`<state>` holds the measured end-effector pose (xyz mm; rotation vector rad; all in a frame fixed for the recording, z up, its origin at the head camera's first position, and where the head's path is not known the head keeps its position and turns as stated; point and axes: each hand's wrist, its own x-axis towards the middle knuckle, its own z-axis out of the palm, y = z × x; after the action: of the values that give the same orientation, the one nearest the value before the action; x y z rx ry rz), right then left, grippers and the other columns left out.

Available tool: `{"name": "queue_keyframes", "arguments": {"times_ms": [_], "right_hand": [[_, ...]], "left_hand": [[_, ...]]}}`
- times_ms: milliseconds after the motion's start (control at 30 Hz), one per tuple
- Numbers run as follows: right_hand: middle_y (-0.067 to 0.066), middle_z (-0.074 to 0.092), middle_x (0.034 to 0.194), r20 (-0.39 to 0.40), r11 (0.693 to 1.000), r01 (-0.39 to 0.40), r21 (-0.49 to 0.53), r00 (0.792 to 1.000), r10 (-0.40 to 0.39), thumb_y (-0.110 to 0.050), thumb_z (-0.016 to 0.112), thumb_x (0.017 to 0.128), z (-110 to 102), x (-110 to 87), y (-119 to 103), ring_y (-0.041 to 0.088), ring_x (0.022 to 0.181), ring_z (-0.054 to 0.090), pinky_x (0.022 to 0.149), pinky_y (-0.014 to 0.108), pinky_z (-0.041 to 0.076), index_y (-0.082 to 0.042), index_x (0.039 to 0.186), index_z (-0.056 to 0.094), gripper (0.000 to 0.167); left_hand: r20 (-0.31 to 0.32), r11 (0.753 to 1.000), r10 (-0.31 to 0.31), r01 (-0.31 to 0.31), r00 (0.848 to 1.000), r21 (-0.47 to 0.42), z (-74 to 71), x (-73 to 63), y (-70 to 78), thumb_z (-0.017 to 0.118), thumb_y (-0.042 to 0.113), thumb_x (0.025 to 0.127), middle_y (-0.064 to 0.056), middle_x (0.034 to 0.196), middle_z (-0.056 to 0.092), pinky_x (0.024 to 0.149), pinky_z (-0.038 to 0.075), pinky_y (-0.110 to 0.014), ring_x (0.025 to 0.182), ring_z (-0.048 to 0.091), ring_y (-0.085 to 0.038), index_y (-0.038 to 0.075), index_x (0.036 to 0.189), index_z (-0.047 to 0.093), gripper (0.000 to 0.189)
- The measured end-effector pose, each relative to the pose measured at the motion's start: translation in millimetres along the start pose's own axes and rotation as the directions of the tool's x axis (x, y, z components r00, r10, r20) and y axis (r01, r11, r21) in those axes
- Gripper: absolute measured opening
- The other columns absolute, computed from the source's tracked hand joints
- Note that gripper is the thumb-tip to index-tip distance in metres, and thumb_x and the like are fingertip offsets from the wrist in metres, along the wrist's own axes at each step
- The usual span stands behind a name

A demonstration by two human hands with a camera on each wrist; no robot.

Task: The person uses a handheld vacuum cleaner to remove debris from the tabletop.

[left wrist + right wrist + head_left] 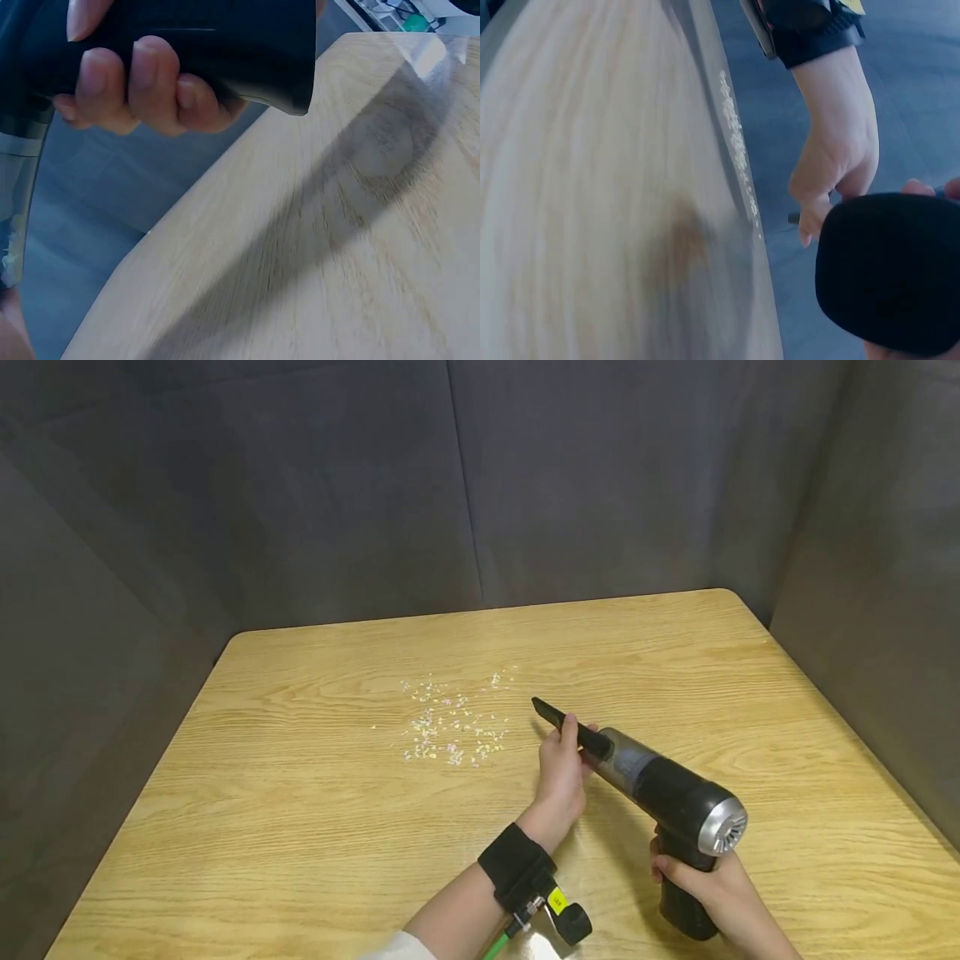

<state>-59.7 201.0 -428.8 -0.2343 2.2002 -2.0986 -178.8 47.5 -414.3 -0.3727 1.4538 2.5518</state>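
Clamps right fingers (155, 82) on vacuum handle (686, 910), left fingers (570, 729) around nozzle (550, 712), apparently steadying it right of paper bits (452, 722).

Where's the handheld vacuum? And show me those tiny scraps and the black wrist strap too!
Handheld vacuum (666, 789): head view, on its black body.
Tiny scraps (426, 720): head view, on a cluster left of the scatter's middle.
Black wrist strap (515, 862): head view, on the band around the wrist.
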Motion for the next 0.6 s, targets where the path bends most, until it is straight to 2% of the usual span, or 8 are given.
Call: {"name": "queue_keyframes", "arguments": {"times_ms": [67,167,233,400,600], "right_hand": [[-0.007,0.060,0.079,-0.013,1.000,-0.001,-0.003,1.000,0.001,0.009,0.056,0.086,3.7,0.1,0.5,0.014,0.067,0.060,0.066,0.025,0.045,-0.015,0.102,0.052,0.030],[-0.006,0.060,0.079,-0.029,1.000,-0.011,0.004,1.000,0.011,0.009,0.056,0.085,7.1,0.2,0.7,0.015,0.067,0.059,0.066,0.025,0.044,-0.015,0.103,0.052,0.030],[-0.006,0.059,0.079,-0.036,1.000,-0.017,0.012,0.999,0.017,0.009,0.056,0.085,8.3,0.7,0.6,0.014,0.066,0.059,0.066,0.025,0.044,-0.017,0.103,0.052,0.031],[-0.007,0.059,0.078,-0.028,1.000,-0.012,0.028,1.000,0.013,0.010,0.055,0.086,10.2,1.9,0.3,0.015,0.066,0.059,0.065,0.026,0.044,-0.019,0.103,0.051,0.033],[-0.006,0.059,0.075,-0.026,1.000,0.002,0.016,1.000,-0.001,0.010,0.055,0.086,12.1,3.4,-2.2,0.018,0.066,0.057,0.065,0.028,0.042,-0.012,0.100,0.050,0.027]], "left_hand": [[-0.013,1.000,0.007,-0.007,1.000,0.022,0.5,0.3,-1.1,0.039,0.033,0.104,-0.012,0.114,0.062,0.069,0.045,-0.018,0.071,0.059,-0.003,-0.005,0.123,0.049,0.044],[-0.021,0.999,0.016,-0.015,1.000,0.039,1.1,0.9,-2.2,0.039,0.034,0.104,-0.010,0.109,0.062,0.069,0.044,-0.018,0.072,0.058,-0.004,-0.004,0.122,0.050,0.043],[-0.022,0.999,0.018,-0.017,1.000,0.046,1.3,1.4,-2.4,0.039,0.034,0.104,-0.012,0.113,0.061,0.071,0.046,-0.018,0.074,0.059,-0.004,-0.004,0.122,0.049,0.044],[-0.022,0.998,0.014,-0.012,1.000,0.055,1.6,2.3,-1.2,0.039,0.034,0.104,-0.015,0.120,0.060,0.067,0.041,-0.016,0.068,0.054,-0.001,-0.003,0.127,0.048,0.045],[-0.009,0.998,0.029,-0.029,1.000,0.053,2.1,2.8,1.8,0.038,0.034,0.104,-0.018,0.124,0.058,0.066,0.044,-0.015,0.068,0.056,0.000,-0.005,0.127,0.047,0.046]]}}
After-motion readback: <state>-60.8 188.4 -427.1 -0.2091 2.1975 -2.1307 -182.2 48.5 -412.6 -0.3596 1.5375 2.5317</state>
